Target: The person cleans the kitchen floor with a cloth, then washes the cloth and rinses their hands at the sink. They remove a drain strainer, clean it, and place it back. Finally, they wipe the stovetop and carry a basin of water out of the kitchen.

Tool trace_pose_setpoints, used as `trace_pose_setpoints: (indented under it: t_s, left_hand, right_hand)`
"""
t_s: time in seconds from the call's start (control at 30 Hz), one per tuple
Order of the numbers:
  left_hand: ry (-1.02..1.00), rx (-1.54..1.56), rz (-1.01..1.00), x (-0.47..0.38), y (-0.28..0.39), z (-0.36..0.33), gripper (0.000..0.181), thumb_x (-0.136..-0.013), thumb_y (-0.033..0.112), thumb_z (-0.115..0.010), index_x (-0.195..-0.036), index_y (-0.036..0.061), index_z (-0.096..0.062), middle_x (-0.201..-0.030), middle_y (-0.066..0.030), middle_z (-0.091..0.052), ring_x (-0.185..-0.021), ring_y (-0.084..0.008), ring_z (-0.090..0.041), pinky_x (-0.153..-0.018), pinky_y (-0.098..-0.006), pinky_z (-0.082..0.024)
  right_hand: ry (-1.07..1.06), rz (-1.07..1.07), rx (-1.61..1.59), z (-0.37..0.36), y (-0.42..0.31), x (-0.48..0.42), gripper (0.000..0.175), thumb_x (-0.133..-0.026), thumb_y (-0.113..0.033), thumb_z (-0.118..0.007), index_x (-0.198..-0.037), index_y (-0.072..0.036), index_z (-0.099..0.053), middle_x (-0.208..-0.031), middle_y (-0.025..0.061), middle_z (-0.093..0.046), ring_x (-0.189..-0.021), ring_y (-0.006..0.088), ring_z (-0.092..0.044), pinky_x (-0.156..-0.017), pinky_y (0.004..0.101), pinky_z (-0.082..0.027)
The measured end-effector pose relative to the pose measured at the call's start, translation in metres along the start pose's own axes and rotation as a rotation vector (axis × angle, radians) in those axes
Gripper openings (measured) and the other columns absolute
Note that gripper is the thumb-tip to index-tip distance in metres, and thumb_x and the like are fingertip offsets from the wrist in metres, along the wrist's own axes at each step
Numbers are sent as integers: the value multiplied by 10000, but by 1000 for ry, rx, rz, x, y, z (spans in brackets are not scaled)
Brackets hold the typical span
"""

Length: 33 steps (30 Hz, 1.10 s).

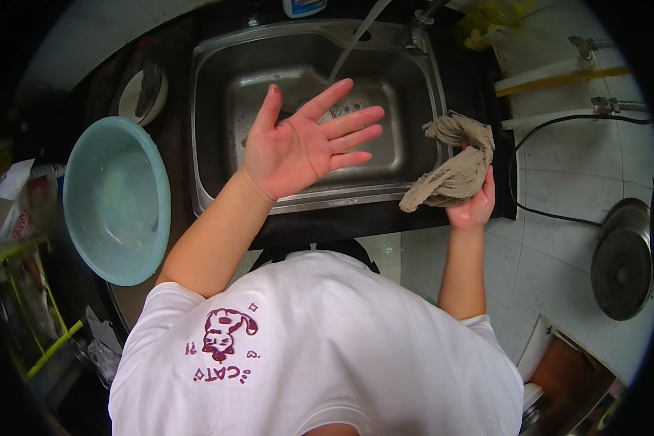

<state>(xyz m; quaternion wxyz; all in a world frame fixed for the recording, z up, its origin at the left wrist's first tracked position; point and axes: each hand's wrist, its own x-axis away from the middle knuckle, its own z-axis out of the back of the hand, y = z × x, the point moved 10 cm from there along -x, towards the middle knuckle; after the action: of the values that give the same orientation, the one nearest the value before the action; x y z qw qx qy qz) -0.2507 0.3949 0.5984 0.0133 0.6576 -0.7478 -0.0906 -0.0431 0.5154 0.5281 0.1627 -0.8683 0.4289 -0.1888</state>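
My left hand [305, 141] is held palm up over the stainless steel sink [419, 109], its fingers spread and nothing in it. The skin looks wet. A twisted grey-brown cloth [455, 180] rests in my right hand [474, 210], at the sink's front right corner. Part of the cloth hides the fingers of that hand. From the top of the view a stream of water [354, 43] runs down into the sink, and its lower end passes behind my left hand. Small dark bits lie near the sink's bottom.
Left of the sink stand a pale blue plastic basin [114, 201] and a white bowl [131, 98] with a dark scrubber in it. A faucet [417, 35] rises at the back right. A bottle [304, 7] stands behind the sink. A round metal lid [621, 261] hangs at the right wall.
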Motion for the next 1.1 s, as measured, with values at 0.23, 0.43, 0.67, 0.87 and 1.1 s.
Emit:
trace_pose_setpoints:
  t_s: [0.23,0.43,0.67,0.87,1.1]
  left_hand:
    - [-201,-369,-9,-12,-16,-27,820,-775,717,-255,-1395,192,-140,-1389,-268,-152,-1295,-384,-183,-1034,-465,-189]
    - [-367,-1576,-263,-14,-22,-48,839,-732,716,-393,-1316,114,-374,-1400,-243,-167,-1302,-394,-158,-1035,-451,-128]
    - [-400,-2183,-367,-14,-28,-65,710,-691,684,-495,-1211,201,-514,-1387,-279,-159,-1293,-446,-114,-1007,-549,-100]
    - [-229,-2421,-257,-32,-16,-25,649,-689,654,-524,-1194,248,-526,-1403,-228,-172,-1294,-422,-141,-1022,-523,-134]
    - [315,-2314,647,-68,61,193,642,-769,589,-493,-1307,258,-379,-1377,-188,-270,-1272,-410,-210,-1032,-451,-213]
  right_hand:
    - [68,72,43,21,-21,10,441,-923,-278,-269,-1293,-53,-350,-1342,107,-363,-1198,254,-387,-988,428,-318]
    - [107,115,48,41,-36,13,437,-912,-271,-288,-1274,-41,-372,-1311,105,-402,-1179,252,-404,-985,412,-320]
    - [163,137,72,72,-47,6,406,-904,-279,-320,-1213,-35,-422,-1230,103,-465,-1148,263,-426,-983,414,-315]
    - [463,342,497,122,-81,-5,373,-894,-274,-390,-1155,-13,-446,-1141,104,-499,-1050,251,-486,-905,370,-380]
    - [881,604,1639,124,-98,-17,423,-870,-389,-418,-1013,-4,-520,-967,201,-592,-897,370,-551,-740,409,-423]
